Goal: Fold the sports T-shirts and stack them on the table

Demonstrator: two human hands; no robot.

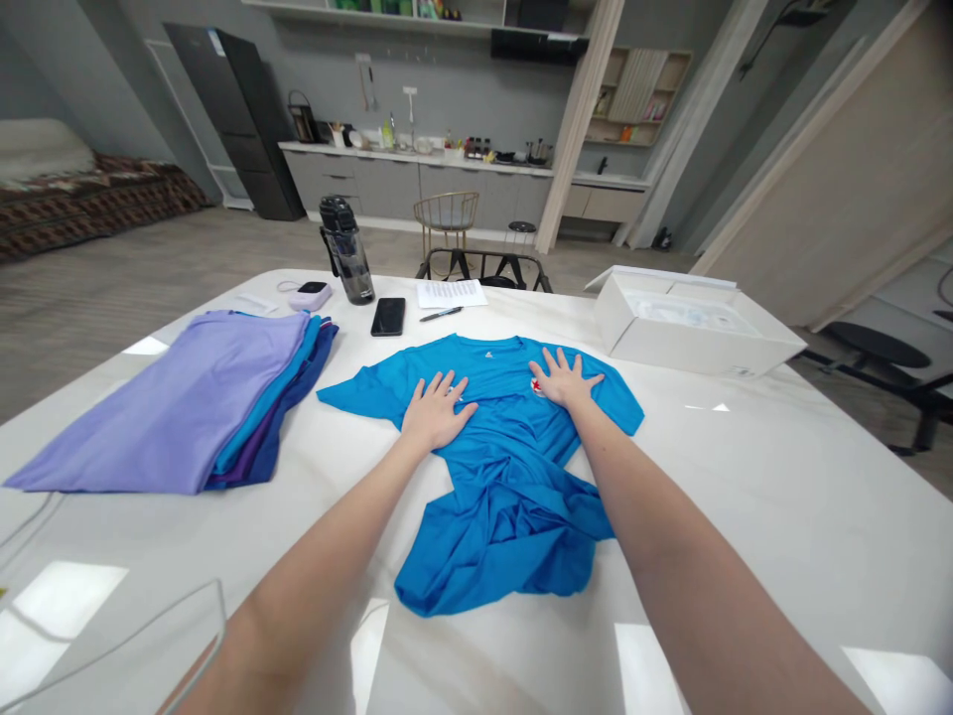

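Smooth cloth shirt [487,417], glossy tabletop [789,477], translucent plastic bottle [352,268], matt white box [685,346], paper sheet [451,296].

No word or number can be read with certainty. On the blue shirt [495,437], a small white mark [489,355] stands below the collar, and a round red-and-white emblem [536,386] shows partly beside the right hand [564,381]; both are too small to identify. The paper sheet [451,294] carries printed lines, and the refrigerator [230,109] a pale sticker [215,42], equally unreadable.
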